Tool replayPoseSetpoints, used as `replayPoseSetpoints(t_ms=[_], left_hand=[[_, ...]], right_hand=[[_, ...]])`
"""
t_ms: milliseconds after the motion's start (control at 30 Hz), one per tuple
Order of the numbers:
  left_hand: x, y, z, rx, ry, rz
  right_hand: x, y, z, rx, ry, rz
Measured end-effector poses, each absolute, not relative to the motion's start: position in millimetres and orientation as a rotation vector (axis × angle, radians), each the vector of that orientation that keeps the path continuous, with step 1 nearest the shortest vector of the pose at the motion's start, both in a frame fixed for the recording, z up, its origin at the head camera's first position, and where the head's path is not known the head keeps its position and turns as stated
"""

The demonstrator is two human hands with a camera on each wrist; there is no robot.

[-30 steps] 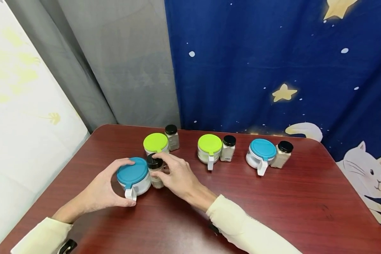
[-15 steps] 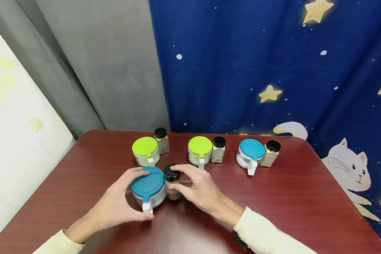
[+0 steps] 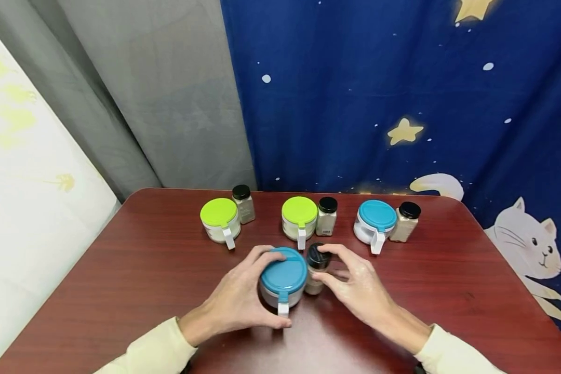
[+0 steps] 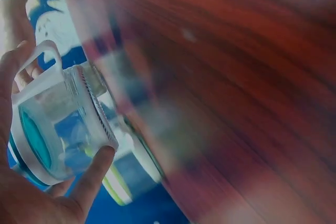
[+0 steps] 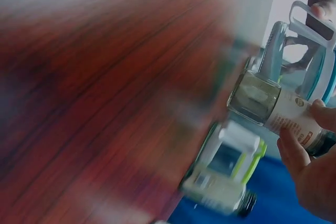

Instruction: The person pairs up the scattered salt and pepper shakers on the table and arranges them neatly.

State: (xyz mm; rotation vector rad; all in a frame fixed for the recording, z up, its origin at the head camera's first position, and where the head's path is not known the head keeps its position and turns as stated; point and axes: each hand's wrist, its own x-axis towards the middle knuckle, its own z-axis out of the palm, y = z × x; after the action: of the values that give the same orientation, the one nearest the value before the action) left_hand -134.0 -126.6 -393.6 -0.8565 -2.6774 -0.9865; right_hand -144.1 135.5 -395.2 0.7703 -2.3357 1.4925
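Note:
Near the middle of the table, my left hand [image 3: 238, 296] grips a glass seasoning jar [image 3: 284, 272] with a blue lid and a white handle. Its fingers reach over the lid's far side and the thumb lies by the handle. Beside it, my right hand [image 3: 366, 293] pinches a spice bottle [image 3: 315, 283] with a black cap, forefinger on the cap and thumb on the front. Jar and bottle stand upright, side by side. In the right wrist view the bottle [image 5: 291, 111] shows a printed pale label and light contents. The left wrist view shows the jar's clear glass [image 4: 68, 129].
Along the back of the red-brown table [image 3: 121, 280] stand two green-lidded jars [image 3: 218, 214] and another blue-lidded jar [image 3: 376, 215]. Each has a black-capped spice bottle [image 3: 327, 221] at its right. Grey and blue curtains [image 3: 336, 104] hang behind the far edge.
Both hands have moved right across the table, taking the blue-lidded jar and the spice bottle from the left side to the middle. The back row stays put; the head view has shifted slightly.

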Motion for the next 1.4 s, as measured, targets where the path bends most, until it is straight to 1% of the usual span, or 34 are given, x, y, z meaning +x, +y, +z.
replayPoseSetpoints(t_ms=[500, 833, 1100, 1400], left_hand=[[-150, -19, -399, -1.005, -2.679, -1.018], [-167, 39, -406, -1.035, -2.773, -0.955], [-175, 69, -413, -1.015, -2.84, -0.865], [-177, 86, -411, -0.976, -2.873, -0.817]], right_hand=[[-129, 230, -396, 0.574, -2.366, 1.205], [-130, 271, -403, 0.433, -2.347, 1.162], [-135, 297, -404, 0.374, -2.397, 1.138], [-136, 308, -401, 0.33, -2.428, 1.105]])
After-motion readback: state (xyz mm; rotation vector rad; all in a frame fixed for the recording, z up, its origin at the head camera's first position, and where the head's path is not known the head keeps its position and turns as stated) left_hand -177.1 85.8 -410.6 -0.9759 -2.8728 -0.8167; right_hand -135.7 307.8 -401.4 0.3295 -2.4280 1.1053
